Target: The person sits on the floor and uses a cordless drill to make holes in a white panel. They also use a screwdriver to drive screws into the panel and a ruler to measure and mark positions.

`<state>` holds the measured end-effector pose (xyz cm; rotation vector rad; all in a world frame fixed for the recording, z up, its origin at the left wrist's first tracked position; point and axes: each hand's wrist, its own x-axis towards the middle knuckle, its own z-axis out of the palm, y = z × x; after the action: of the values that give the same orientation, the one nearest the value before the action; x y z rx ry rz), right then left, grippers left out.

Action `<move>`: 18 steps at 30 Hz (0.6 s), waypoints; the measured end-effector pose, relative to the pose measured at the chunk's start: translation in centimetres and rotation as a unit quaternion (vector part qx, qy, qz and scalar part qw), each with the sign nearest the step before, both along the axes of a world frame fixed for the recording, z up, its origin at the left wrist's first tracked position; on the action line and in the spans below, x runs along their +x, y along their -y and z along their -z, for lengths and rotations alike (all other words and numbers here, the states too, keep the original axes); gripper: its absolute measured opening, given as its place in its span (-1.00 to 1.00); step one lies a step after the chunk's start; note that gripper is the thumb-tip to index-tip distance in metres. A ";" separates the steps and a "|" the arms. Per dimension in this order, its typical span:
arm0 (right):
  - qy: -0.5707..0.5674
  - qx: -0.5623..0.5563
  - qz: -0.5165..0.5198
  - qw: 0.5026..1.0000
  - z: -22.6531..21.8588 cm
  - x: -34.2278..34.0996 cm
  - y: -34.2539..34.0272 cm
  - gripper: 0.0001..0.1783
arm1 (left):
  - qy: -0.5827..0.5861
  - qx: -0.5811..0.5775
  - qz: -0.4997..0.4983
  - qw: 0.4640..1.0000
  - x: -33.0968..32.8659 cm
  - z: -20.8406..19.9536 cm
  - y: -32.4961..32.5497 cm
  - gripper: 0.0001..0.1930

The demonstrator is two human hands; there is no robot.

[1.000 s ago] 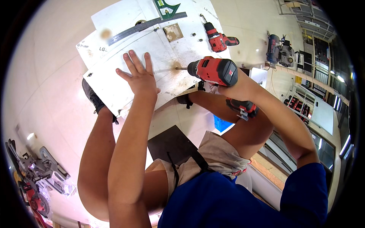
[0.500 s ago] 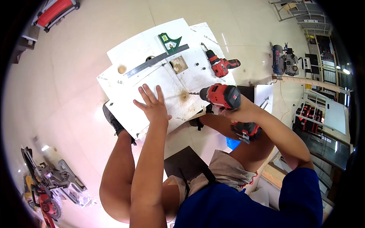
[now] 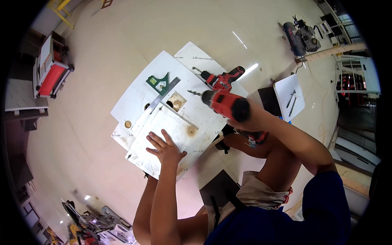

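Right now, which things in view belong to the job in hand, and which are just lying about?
Likely in the job:
red drill gripped by the right hand
white board under the spread left hand

Apparently lying about:
second red drill
green square
air compressor

An air compressor (image 3: 301, 37) stands on pale floor (image 3: 196, 24).

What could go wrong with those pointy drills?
The bare left hand lies flat on the white board, so the sharp bit of the drill in the right hand might hurt it if the drill swung that way. The other red drill seems to poke its handle past the board's edge, so a bump might knock it off.
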<state>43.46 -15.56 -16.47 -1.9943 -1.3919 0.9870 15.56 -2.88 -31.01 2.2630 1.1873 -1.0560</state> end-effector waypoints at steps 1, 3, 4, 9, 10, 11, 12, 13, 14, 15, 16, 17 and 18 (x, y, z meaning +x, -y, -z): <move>-0.047 -0.015 0.010 0.999 1.2 0.4 -0.5 -0.60 | -0.007 0.000 -0.002 1.000 0.1 0.0 0.1 0.52; -0.135 0.002 0.011 0.991 3.3 1.4 -1.8 -0.55 | -0.007 0.004 -0.005 1.000 0.2 0.0 0.2 0.53; -0.199 -0.030 0.043 0.979 4.3 1.9 -2.4 -0.57 | 0.000 0.005 -0.002 1.000 0.1 0.0 0.3 0.54; -0.345 -0.057 0.140 0.926 7.1 3.5 -4.7 -0.60 | 0.026 0.010 -0.007 1.000 -0.4 0.5 0.2 0.57; -0.361 -0.048 0.171 0.915 7.0 3.6 -4.9 -0.59 | 0.025 0.008 -0.007 1.000 -0.5 0.7 0.3 0.57; -0.358 -0.055 0.182 0.914 6.6 3.7 -5.1 -0.57 | 0.023 0.005 -0.011 1.000 -0.5 0.9 0.3 0.56; -0.348 -0.048 0.197 0.915 5.9 3.7 -5.1 -0.57 | 0.032 0.006 -0.013 0.999 -0.6 1.0 0.4 0.58; -0.335 -0.057 0.215 0.916 4.8 3.9 -5.0 -0.57 | 0.043 0.010 -0.015 0.999 -0.5 1.2 0.5 0.61; -0.321 -0.056 0.231 0.917 3.4 4.1 -5.0 -0.57 | 0.044 0.017 -0.020 0.999 -0.6 1.2 0.5 0.63; -0.307 -0.049 0.239 0.920 1.9 4.1 -5.0 -0.59 | 0.013 0.040 -0.003 0.999 -0.5 1.2 0.7 0.55; -0.303 -0.043 0.240 0.921 0.1 4.0 -4.8 -0.59 | 0.013 0.038 -0.012 0.999 -0.4 1.0 0.7 0.55; -0.297 -0.035 0.242 0.923 -1.7 3.9 -4.4 -0.58 | -0.014 0.022 -0.012 1.000 -0.3 0.8 0.7 0.55; -0.295 -0.012 0.237 0.925 -3.4 3.4 -3.8 -0.58 | -0.008 0.030 -0.012 0.999 -0.1 0.5 0.5 0.55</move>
<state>46.84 -11.75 -13.11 -1.7125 -0.5404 1.2253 15.50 -3.42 -31.49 2.2835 1.2644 -1.0451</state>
